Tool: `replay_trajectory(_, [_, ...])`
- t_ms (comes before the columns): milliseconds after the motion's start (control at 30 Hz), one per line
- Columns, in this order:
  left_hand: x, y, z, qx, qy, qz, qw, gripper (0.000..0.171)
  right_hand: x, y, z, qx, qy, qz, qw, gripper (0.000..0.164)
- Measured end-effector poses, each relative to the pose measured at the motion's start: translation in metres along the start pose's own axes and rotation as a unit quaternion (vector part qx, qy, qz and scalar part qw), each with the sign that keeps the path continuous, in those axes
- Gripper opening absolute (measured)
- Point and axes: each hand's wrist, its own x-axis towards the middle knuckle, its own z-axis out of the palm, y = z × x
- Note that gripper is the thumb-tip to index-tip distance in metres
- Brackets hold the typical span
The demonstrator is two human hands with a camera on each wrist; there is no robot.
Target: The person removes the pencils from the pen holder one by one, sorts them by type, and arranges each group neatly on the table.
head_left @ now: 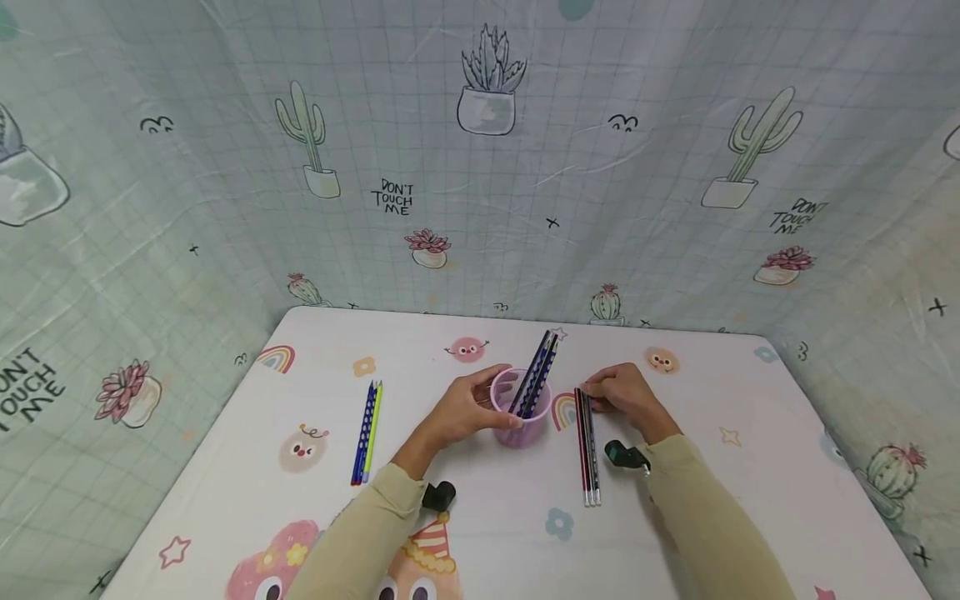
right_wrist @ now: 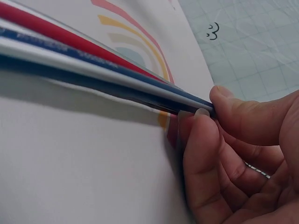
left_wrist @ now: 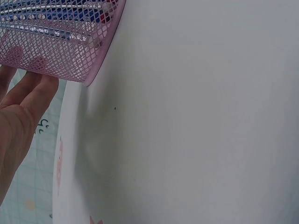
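My left hand (head_left: 461, 407) grips a pink mesh pencil cup (head_left: 522, 435), its thumb near the rim on the close side. Several dark blue patterned pencils (head_left: 537, 377) lean in the cup; the left wrist view shows their lower ends through the mesh (left_wrist: 56, 56). To the cup's right, a few pencils (head_left: 587, 454) lie side by side, one of them red (right_wrist: 70, 37). At their far end my right hand (head_left: 624, 390) pinches a dark blue and white pencil (right_wrist: 140, 84) between thumb and index finger. Whether it touches the neighbouring pencils too, I cannot tell.
Left of the cup, blue patterned pencils (head_left: 363, 433) and a yellow-green pencil (head_left: 372, 432) lie together on the white printed table (head_left: 495, 517). A patterned cloth (head_left: 562, 167) hangs behind the table and along its sides. Each wrist carries a small black camera.
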Motion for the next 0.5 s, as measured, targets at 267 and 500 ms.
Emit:
replay_trajectory(267, [-0.0003,0.0008,0.0012,0.001,0.0,0.002,1.0,0.082,-0.0014,-0.0007,0.0008,-0.007,0.006,-0.002,1.0,0.023])
replay_trajectory(500, [-0.0012,0.0007,-0.0003,0.004,-0.003,0.007,1.0,0.083,-0.0038,-0.0029,0.0036,-0.027,0.018,-0.016,0.999,0.019])
